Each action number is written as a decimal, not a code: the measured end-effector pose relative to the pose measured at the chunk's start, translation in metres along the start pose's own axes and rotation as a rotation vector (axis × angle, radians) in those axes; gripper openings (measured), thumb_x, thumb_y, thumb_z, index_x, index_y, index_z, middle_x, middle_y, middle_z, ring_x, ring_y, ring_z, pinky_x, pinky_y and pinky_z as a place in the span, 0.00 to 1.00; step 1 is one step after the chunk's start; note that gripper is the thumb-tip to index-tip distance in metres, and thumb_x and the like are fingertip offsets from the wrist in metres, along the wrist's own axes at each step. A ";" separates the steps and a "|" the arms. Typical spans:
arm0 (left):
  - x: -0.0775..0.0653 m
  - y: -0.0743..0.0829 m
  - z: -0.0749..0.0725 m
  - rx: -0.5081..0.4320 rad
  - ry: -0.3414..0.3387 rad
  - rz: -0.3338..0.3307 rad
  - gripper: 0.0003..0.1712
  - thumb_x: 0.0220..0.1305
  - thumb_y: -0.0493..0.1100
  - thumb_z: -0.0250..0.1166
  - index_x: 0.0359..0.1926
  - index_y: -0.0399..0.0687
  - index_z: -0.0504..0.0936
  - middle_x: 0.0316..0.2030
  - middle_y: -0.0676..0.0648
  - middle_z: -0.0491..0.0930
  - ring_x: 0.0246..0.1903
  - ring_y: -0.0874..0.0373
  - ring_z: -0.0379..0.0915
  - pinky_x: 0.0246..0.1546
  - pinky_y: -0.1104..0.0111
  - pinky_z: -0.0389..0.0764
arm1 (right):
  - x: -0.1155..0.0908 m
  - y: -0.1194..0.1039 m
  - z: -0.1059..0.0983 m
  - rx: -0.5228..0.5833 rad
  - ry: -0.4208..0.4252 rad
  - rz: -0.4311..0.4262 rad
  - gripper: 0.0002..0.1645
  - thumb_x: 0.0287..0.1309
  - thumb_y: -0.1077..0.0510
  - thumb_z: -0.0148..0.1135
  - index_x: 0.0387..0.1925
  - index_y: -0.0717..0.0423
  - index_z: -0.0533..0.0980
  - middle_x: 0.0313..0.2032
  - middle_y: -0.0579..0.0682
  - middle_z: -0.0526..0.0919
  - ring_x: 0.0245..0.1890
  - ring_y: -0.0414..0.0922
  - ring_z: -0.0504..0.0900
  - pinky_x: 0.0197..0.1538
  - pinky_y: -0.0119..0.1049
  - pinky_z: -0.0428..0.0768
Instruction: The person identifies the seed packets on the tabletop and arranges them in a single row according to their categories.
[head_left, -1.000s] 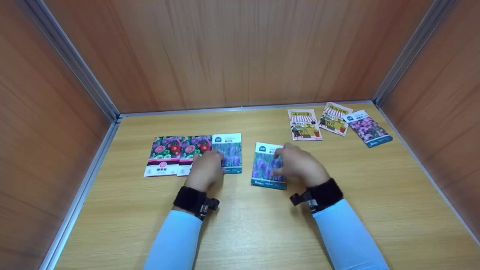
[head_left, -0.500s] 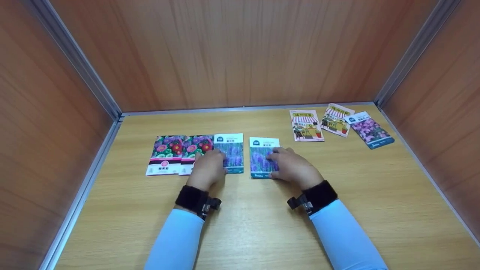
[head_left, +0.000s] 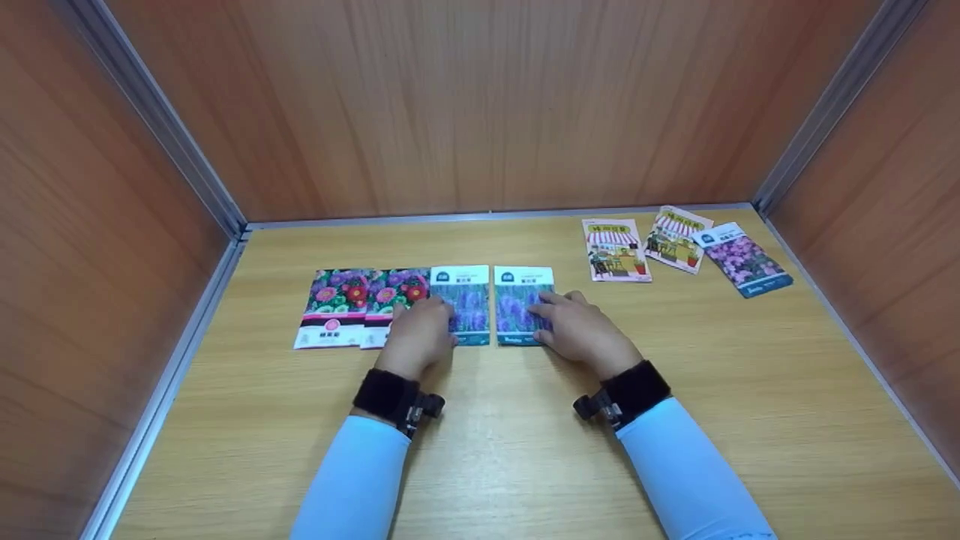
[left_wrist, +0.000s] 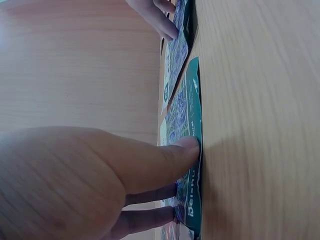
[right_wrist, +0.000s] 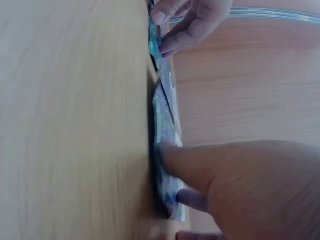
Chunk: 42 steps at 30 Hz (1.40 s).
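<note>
In the head view, my left hand rests its thumb and fingertips on a lavender-flower seed packet that lies flat. The left wrist view shows that thumb pressing near the packet's teal lower edge. My right hand holds a matching lavender-flower seed packet by its right side, a narrow gap from the first. Its lower edge looks slightly raised in the wrist views. Left of these lie two red-and-pink flower seed packets, side by side and partly overlapping; my left hand covers part of the inner one.
At the back right lie two packets with striped awnings, one straight and one tilted. A pink-flower packet overlaps the tilted one. Wooden panels with metal-edged seams close the table at the back and both sides.
My right hand has moved its packet leftward and away from me, turning it straight and level with the packet under my left hand. The left hand has stayed on its packet.
</note>
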<state>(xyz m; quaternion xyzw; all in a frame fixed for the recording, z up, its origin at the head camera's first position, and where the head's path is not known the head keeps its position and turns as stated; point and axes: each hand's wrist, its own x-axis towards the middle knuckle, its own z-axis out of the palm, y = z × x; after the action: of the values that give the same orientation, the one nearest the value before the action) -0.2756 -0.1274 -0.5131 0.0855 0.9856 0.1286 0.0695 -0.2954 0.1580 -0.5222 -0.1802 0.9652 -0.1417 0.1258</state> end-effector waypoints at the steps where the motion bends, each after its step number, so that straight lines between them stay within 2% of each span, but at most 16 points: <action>1: 0.000 0.000 0.000 -0.003 -0.003 -0.002 0.20 0.73 0.45 0.79 0.62 0.46 0.91 0.62 0.43 0.88 0.68 0.41 0.82 0.83 0.27 0.58 | 0.000 0.001 0.000 0.008 -0.002 0.003 0.35 0.83 0.40 0.66 0.85 0.37 0.72 0.91 0.51 0.61 0.87 0.64 0.62 0.83 0.69 0.71; 7: 0.001 0.001 -0.001 -0.017 -0.029 -0.018 0.21 0.74 0.44 0.78 0.64 0.46 0.91 0.62 0.43 0.87 0.69 0.41 0.82 0.85 0.25 0.55 | 0.002 0.003 0.001 0.022 -0.026 -0.011 0.41 0.80 0.35 0.69 0.87 0.33 0.69 0.92 0.46 0.56 0.89 0.64 0.58 0.84 0.71 0.68; 12: 0.001 0.001 -0.001 -0.016 -0.029 -0.025 0.21 0.75 0.45 0.78 0.65 0.47 0.90 0.62 0.44 0.87 0.69 0.42 0.82 0.85 0.25 0.54 | 0.004 0.003 0.003 0.019 -0.031 -0.029 0.41 0.79 0.34 0.69 0.86 0.31 0.69 0.92 0.44 0.56 0.90 0.63 0.57 0.84 0.73 0.67; 21: 0.002 0.002 -0.001 -0.029 -0.037 -0.026 0.22 0.75 0.45 0.78 0.66 0.47 0.90 0.64 0.43 0.87 0.71 0.41 0.81 0.85 0.25 0.54 | 0.004 0.000 0.002 0.023 -0.054 -0.065 0.41 0.81 0.36 0.67 0.87 0.35 0.68 0.92 0.44 0.57 0.93 0.61 0.52 0.89 0.72 0.54; 30: 0.000 0.002 0.000 0.006 -0.012 -0.006 0.18 0.74 0.46 0.79 0.61 0.48 0.91 0.61 0.44 0.87 0.67 0.42 0.83 0.84 0.26 0.57 | 0.004 0.000 0.001 0.036 -0.059 -0.079 0.40 0.81 0.39 0.68 0.87 0.37 0.69 0.92 0.45 0.57 0.93 0.60 0.50 0.89 0.74 0.53; 35: -0.001 0.002 -0.002 0.000 -0.020 -0.010 0.19 0.74 0.45 0.78 0.62 0.48 0.91 0.63 0.43 0.87 0.68 0.41 0.83 0.85 0.25 0.55 | 0.004 0.001 0.001 0.038 -0.061 -0.082 0.40 0.82 0.39 0.67 0.87 0.36 0.69 0.92 0.44 0.57 0.93 0.60 0.50 0.89 0.75 0.53; 39: -0.002 0.002 -0.003 -0.012 -0.027 -0.015 0.20 0.75 0.45 0.78 0.64 0.47 0.91 0.65 0.43 0.86 0.70 0.41 0.81 0.85 0.25 0.53 | 0.003 0.002 0.001 0.058 -0.059 -0.089 0.39 0.82 0.38 0.67 0.87 0.34 0.69 0.92 0.45 0.56 0.94 0.59 0.50 0.89 0.72 0.54; 42: -0.003 0.002 -0.004 -0.020 -0.026 -0.016 0.21 0.75 0.45 0.78 0.64 0.47 0.90 0.65 0.43 0.86 0.71 0.41 0.81 0.85 0.25 0.52 | 0.002 0.005 -0.001 0.077 -0.047 -0.093 0.40 0.82 0.38 0.67 0.87 0.34 0.69 0.92 0.49 0.56 0.93 0.59 0.51 0.90 0.68 0.56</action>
<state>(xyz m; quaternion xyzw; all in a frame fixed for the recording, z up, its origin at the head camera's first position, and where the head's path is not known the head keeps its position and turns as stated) -0.2728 -0.1269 -0.5089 0.0788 0.9839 0.1366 0.0841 -0.2994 0.1615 -0.5227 -0.2232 0.9464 -0.1800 0.1484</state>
